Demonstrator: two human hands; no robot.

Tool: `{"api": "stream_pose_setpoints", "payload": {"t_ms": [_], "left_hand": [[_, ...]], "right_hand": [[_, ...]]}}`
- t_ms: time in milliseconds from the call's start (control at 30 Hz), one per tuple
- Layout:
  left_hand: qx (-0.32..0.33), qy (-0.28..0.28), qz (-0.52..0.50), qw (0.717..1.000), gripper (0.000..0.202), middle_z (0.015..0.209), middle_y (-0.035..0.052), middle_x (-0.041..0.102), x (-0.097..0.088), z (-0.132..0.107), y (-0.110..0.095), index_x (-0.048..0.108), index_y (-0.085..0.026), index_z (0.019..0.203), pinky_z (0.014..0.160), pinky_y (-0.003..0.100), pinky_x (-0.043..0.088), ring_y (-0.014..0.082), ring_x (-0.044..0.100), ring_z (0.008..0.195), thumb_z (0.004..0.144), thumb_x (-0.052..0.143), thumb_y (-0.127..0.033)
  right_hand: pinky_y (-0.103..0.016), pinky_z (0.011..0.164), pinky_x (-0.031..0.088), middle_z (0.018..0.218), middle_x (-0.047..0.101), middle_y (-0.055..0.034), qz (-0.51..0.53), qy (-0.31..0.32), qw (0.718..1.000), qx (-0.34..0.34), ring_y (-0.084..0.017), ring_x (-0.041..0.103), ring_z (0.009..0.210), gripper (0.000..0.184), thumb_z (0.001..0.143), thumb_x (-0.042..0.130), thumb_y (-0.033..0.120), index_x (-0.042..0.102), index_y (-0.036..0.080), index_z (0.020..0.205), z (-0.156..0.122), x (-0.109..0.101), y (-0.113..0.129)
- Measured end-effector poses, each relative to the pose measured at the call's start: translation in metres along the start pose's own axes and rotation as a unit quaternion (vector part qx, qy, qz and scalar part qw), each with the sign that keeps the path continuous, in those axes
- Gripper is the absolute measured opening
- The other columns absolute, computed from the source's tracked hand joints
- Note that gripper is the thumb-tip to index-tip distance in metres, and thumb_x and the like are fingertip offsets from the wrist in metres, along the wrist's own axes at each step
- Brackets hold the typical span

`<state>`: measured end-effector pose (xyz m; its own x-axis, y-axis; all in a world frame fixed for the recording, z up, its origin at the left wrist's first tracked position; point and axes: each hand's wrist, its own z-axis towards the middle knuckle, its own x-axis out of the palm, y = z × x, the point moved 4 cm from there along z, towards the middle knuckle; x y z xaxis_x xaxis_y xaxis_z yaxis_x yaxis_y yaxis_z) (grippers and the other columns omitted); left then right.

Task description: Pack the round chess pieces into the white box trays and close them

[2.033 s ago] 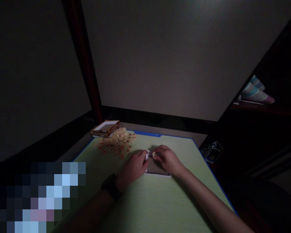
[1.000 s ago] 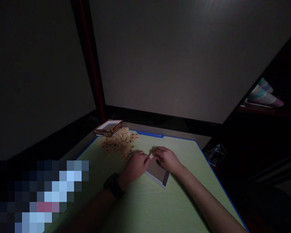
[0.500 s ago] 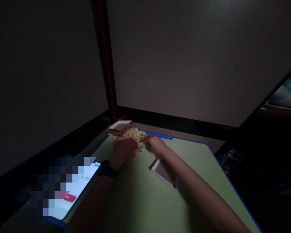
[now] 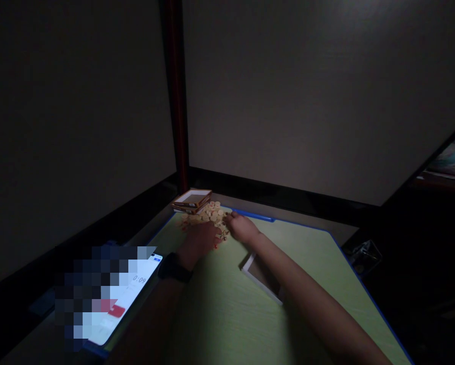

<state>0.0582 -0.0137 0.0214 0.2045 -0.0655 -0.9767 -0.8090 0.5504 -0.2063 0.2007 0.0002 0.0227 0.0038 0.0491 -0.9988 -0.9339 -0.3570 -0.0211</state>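
Note:
A heap of round, pale wooden game pieces (image 4: 214,215), some with red or dark marks, lies near the far edge of the green table (image 4: 227,309). My left hand (image 4: 200,238), with a dark watch (image 4: 174,267) at the wrist, rests over the near side of the heap, fingers apart among the pieces. At the heap's right edge is my right hand (image 4: 243,228), its fingers curled in against the pieces; whether one is pinched there is hidden. Under my right forearm, partly covered, sits a shallow white-rimmed box tray (image 4: 263,280).
Shallow box parts (image 4: 193,198) are stacked behind the heap at the far left corner. A lit phone (image 4: 124,294) showing a timer lies at the left edge. Grey panels (image 4: 288,101) stand behind the table. A blue strip (image 4: 254,215) runs along the far edge.
The whole view has shifted slightly, so everything sits a little further right. My left hand has shifted slightly over the near pieces; my right hand stays at the heap's right side.

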Motion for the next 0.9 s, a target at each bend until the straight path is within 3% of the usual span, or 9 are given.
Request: {"api": "stream_pose_setpoints", "payload": {"t_ms": [333, 433, 500, 600, 667, 733, 900], "left_hand": [[-0.002, 0.0, -0.006, 1.0, 0.02, 0.104, 0.011, 0.065, 0.003, -0.001, -0.008, 0.071, -0.015, 0.085, 0.086, 0.033, 0.047, 0.0224, 0.065, 0.095, 0.091, 0.054, -0.022], [0.01, -0.01, -0.012, 1.0, 0.02, 0.105, 0.0116, 0.065, 0.004, -0.001, -0.01, 0.071, -0.015, 0.085, 0.088, 0.033, 0.047, 0.0223, 0.064, 0.098, 0.091, 0.052, -0.018], [0.021, -0.017, -0.02, 0.999, 0.02, 0.105, 0.0114, 0.064, 0.006, 0.0, -0.009, 0.07, -0.015, 0.086, 0.089, 0.033, 0.046, 0.0222, 0.063, 0.101, 0.09, 0.051, -0.016], [0.029, -0.021, -0.03, 0.999, 0.019, 0.106, 0.0116, 0.064, 0.01, 0.002, -0.007, 0.069, -0.015, 0.084, 0.09, 0.033, 0.046, 0.0216, 0.063, 0.1, 0.09, 0.051, -0.015], [0.028, -0.021, -0.026, 0.999, 0.019, 0.105, 0.0117, 0.065, 0.012, 0.003, -0.005, 0.069, -0.015, 0.083, 0.09, 0.033, 0.046, 0.0214, 0.063, 0.098, 0.09, 0.051, -0.014], [0.026, -0.018, -0.015, 0.999, 0.019, 0.105, 0.0123, 0.066, 0.013, 0.003, -0.006, 0.069, -0.015, 0.084, 0.088, 0.034, 0.046, 0.022, 0.064, 0.097, 0.089, 0.051, -0.014], [0.006, -0.009, 0.021, 1.0, 0.02, 0.109, 0.0151, 0.066, 0.013, 0.006, -0.009, 0.071, -0.013, 0.089, 0.086, 0.037, 0.048, 0.0262, 0.065, 0.099, 0.09, 0.053, -0.021]], "right_hand": [[-0.031, 0.091, 0.047, 0.115, 0.066, -0.0197, 0.007, 0.013, 1.0, 0.018, -0.024, 0.065, 0.104, 0.036, 0.09, 0.047, 0.007, 0.063, 0.013, 0.121, -0.008, 0.003, -0.005], [-0.031, 0.088, 0.048, 0.109, 0.07, -0.017, 0.127, -0.018, 0.991, 0.039, -0.023, 0.066, 0.1, 0.034, 0.084, 0.051, 0.003, 0.067, 0.012, 0.113, -0.014, 0.003, -0.014], [-0.03, 0.079, 0.05, 0.098, 0.072, -0.0129, 0.303, -0.054, 0.949, 0.074, -0.02, 0.067, 0.089, 0.028, 0.086, 0.05, 0.008, 0.068, 0.012, 0.107, -0.023, 0.004, -0.025], [-0.027, 0.066, 0.05, 0.091, 0.072, -0.0088, 0.556, -0.096, 0.821, 0.088, -0.016, 0.065, 0.076, 0.023, 0.088, 0.057, 0.026, 0.069, 0.013, 0.104, -0.043, 0.005, -0.037], [-0.026, 0.065, 0.049, 0.089, 0.071, -0.0068, 0.631, -0.117, 0.765, 0.063, -0.015, 0.063, 0.074, 0.029, 0.079, 0.07, 0.033, 0.069, 0.015, 0.102, -0.058, 0.001, -0.04], [-0.025, 0.064, 0.048, 0.083, 0.069, -0.0039, 0.644, -0.132, 0.752, 0.052, -0.013, 0.06, 0.07, 0.035, 0.07, 0.079, 0.034, 0.07, 0.016, 0.098, -0.072, -0.004, -0.041], [-0.025, 0.065, 0.048, 0.077, 0.067, -0.0008, 0.62, -0.144, 0.77, 0.047, -0.013, 0.058, 0.068, 0.029, 0.068, 0.077, 0.03, 0.069, 0.017, 0.093, -0.078, -0.01, -0.038]]}}
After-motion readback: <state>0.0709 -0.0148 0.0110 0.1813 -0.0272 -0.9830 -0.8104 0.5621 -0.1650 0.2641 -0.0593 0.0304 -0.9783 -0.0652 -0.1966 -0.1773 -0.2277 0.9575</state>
